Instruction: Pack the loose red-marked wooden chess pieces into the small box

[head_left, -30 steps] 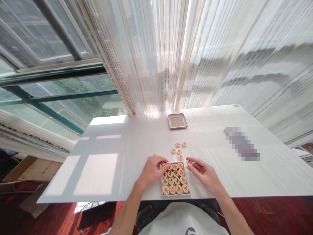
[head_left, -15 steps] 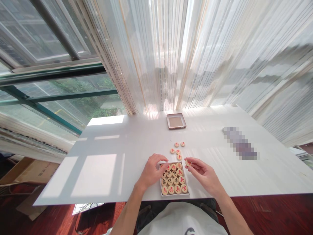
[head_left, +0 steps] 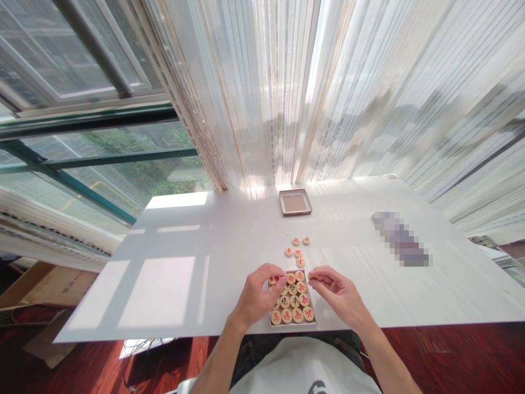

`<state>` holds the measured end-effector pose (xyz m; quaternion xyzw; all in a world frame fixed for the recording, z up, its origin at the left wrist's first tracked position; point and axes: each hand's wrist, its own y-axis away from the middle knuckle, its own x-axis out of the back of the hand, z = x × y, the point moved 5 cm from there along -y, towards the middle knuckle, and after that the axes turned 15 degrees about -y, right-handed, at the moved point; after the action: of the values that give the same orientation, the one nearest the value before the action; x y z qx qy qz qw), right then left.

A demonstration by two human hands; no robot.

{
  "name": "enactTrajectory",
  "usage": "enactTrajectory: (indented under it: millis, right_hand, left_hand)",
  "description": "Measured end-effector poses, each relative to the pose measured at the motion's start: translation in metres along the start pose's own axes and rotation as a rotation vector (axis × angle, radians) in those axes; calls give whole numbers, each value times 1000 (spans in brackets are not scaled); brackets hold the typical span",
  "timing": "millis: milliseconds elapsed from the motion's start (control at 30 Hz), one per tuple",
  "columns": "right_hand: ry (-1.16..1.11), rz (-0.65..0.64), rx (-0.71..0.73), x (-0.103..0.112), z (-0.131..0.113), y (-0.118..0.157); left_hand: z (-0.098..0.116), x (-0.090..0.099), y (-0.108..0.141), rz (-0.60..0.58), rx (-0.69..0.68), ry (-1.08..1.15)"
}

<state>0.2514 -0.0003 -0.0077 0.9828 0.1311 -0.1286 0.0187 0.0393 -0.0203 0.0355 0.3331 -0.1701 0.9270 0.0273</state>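
A small open box (head_left: 315, 316) in front of me holds rows of round Chinese chess pieces (head_left: 286, 316) with red or black characters. My left hand (head_left: 262, 290) reaches over its left side, thumb and fingertips pinched together above the top row. What they grip, if anything, is hidden, and the hand covers some pieces. Just off the box's upper right corner, my right hand (head_left: 336, 290) pinches a single Chinese chess piece (head_left: 310, 277), now seen nearly edge-on. Several loose pieces (head_left: 301, 262) lie face up beyond the box.
A shallow box lid (head_left: 295, 203) lies inside up toward the far edge of the white table (head_left: 229, 235). A blurred-out object (head_left: 402, 239) is on the right. Sheer curtains (head_left: 262, 98) hang behind, with a window at left. A cardboard box (head_left: 53, 284) stands on the floor.
My left hand has shifted slightly right and its fingertips have closed together over the top row. The piece in my right hand has moved a little left and tilted, hiding its red character.
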Motion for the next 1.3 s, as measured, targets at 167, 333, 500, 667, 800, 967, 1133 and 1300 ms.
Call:
enactTrajectory:
  millis: [167, 333, 500, 667, 800, 967, 1133, 1300]
  right_hand:
    - [-44, -56, -13, -16, -3, 1]
    - [-18, -108, -55, -33, -5, 3]
    - [62, -128, -104, -47, -8, 3]
    - [116, -180, -139, -59, -11, 4]
    - [271, -235, -109, -69, -15, 5]
    - [468, -247, -123, -82, -14, 3]
    - [554, -264, -126, -94, -10, 2]
    - [712, -255, -83, -94, 2, 5]
  left_hand:
    - [-2, 6, 8, 26, 16, 20]
    - [-15, 13, 20, 52, 66, 5]
    - [-31, 15, 35, 62, 126, -33]
    - [-38, 16, 50, 29, 138, -142]
    - [-39, 16, 59, -10, 123, -227]
    - [-35, 12, 60, -72, 91, -274]
    - [-32, 12, 58, -81, 65, -287]
    - [-33, 12, 58, -86, 58, -288]
